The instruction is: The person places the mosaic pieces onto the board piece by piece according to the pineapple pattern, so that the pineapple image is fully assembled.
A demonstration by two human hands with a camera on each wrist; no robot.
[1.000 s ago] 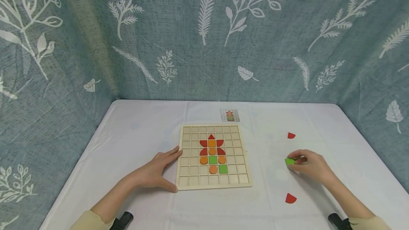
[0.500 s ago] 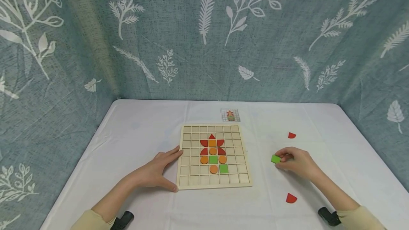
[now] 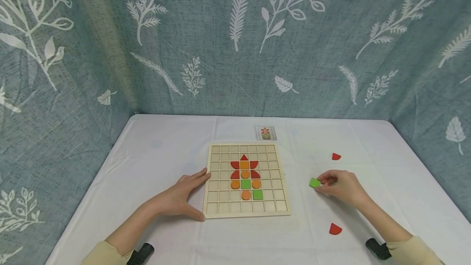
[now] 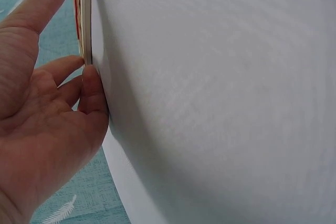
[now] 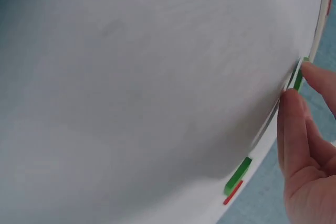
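Observation:
A wooden grid board [image 3: 224,208] lies on the white table, bearing red, orange and green pieces in several of its cells. My left hand [image 3: 180,197] rests at the board's left side, thumb at the near corner and fingertips along the edge; the left wrist view has these fingers [image 4: 93,90] against the board's thin side. To the right of the board, my right hand [image 3: 342,187] pinches a green square tile [image 3: 314,183] between thumb and fingers. The right wrist view shows this tile [image 5: 298,80] partly covered by the fingertips.
A small pattern card [image 3: 265,133] lies behind the board. On the right are a red quarter-circle piece [image 3: 336,156] farther back and another red wedge [image 3: 335,229] nearer. A second green block [image 5: 239,176] and a red piece [image 5: 233,192] show in the right wrist view.
My right hand has shifted left toward the board with the green square tile, slowing in the last half second. The left hand and the board have stayed put.

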